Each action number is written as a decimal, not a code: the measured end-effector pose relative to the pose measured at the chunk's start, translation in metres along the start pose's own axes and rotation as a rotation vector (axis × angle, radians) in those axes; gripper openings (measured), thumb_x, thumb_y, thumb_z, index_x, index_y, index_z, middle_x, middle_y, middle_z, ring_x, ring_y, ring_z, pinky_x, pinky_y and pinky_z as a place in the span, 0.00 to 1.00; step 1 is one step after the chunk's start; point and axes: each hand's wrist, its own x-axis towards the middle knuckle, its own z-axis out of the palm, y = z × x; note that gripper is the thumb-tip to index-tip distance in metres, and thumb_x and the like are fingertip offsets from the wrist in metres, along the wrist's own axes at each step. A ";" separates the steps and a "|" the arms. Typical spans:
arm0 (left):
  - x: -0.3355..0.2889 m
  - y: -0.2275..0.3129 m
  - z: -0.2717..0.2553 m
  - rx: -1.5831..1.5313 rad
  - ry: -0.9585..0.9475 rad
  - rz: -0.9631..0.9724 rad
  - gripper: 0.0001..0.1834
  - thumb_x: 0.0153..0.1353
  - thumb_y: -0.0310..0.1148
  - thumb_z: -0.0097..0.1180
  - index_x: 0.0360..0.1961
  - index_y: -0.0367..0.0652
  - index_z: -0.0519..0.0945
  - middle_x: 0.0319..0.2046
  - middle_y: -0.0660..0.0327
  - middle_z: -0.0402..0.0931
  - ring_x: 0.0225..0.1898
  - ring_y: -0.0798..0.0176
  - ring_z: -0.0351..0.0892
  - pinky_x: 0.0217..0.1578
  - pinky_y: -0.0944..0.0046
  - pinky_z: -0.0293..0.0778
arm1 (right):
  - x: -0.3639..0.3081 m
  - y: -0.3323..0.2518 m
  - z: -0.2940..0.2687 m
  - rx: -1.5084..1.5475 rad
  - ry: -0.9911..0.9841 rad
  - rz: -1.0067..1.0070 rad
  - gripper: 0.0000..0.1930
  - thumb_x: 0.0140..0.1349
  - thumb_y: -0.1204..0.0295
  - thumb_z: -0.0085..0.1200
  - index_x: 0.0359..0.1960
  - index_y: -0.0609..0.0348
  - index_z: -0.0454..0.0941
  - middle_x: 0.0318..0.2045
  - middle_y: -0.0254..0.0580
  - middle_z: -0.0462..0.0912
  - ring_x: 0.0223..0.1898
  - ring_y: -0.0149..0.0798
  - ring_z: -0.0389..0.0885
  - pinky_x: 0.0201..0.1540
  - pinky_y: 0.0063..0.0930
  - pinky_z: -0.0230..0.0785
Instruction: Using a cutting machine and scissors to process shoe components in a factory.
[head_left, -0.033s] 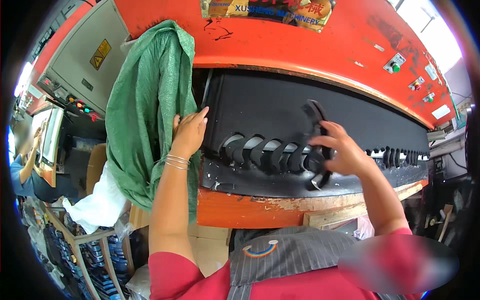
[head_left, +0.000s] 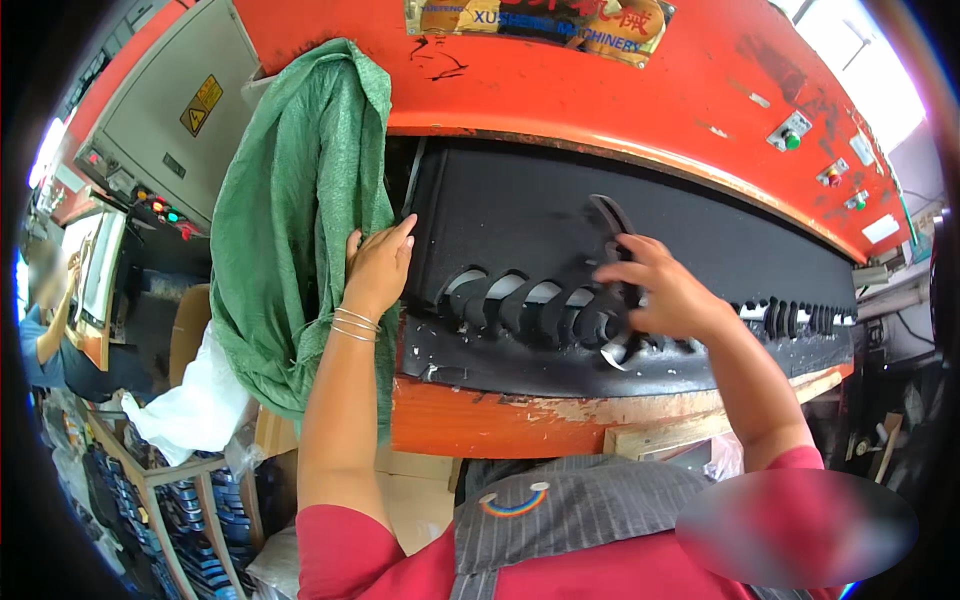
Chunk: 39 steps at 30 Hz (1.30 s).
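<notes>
Nothing has shifted since the earlier frame, taken at the same instant: both hands sit where they did.

Left hand (head_left: 378, 268): centre-left of the frame, palm flat against the left edge of the black sheet (head_left: 520, 215), fingers spread and pointing up; grip open, nothing clasped. Thin metal bangles (head_left: 354, 325) ring the wrist.

Right hand (head_left: 660, 295): centre of the frame, fingers curled round a curved black cut piece (head_left: 612, 222) that rises from the sheet in an arc; grip closed on that piece.

Black sheet: wide dark slab lying across the orange machine (head_left: 620, 95), filling the middle of the frame from left hand to right edge. One row of curved cut-outs (head_left: 530, 305) runs under the right hand; a second, smaller row (head_left: 795, 318) shows at centre right.

Green woven sack (head_left: 290, 220): draped over the machine's corner, upper left, hanging down just beside the left hand and touching the forearm.

Orange counter edge (head_left: 480, 420): below the sheet, paint chipped.

Control buttons (head_left: 795, 130): upper right on the machine face.

Grey cabinet (head_left: 170, 110): upper left, with a yellow warning label and small lamps.

Another person (head_left: 45, 330): far left edge, seated.
</notes>
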 end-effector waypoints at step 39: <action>-0.040 0.044 0.036 -0.192 0.480 0.152 0.15 0.53 0.26 0.55 0.43 0.41 0.80 0.43 0.54 0.70 0.46 0.50 0.69 0.49 0.55 0.63 | 0.148 -0.037 0.105 -0.058 0.366 -0.055 0.45 0.36 0.52 0.69 0.53 0.67 0.62 0.57 0.68 0.62 0.63 0.60 0.57 0.65 0.45 0.47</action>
